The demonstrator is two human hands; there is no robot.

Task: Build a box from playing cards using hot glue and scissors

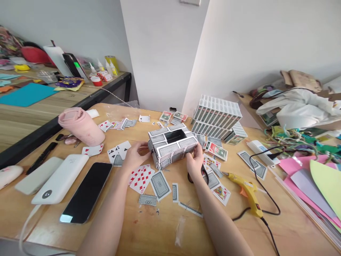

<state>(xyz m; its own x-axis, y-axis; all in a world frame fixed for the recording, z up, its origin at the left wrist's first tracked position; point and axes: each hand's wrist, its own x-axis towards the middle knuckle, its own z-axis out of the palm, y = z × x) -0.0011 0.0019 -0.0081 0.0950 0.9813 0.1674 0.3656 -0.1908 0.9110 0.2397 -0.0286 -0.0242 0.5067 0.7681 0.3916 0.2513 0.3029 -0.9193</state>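
Note:
A box covered in grey-backed playing cards sits at the middle of the table, with a dark rectangular opening in its top. My left hand grips its left end, fingers partly hidden behind it. At the front right corner, my right hand holds the box between thumb and fingers. Loose playing cards and narrow cut card strips lie in front of it. Black-handled scissors rest partly under my right wrist, their blades hidden.
A yellow glue gun with a black cord lies to the right. Stacked card packs stand behind. A phone, a white power bank and a pink tumbler occupy the left. Coloured paper sheets lie far right.

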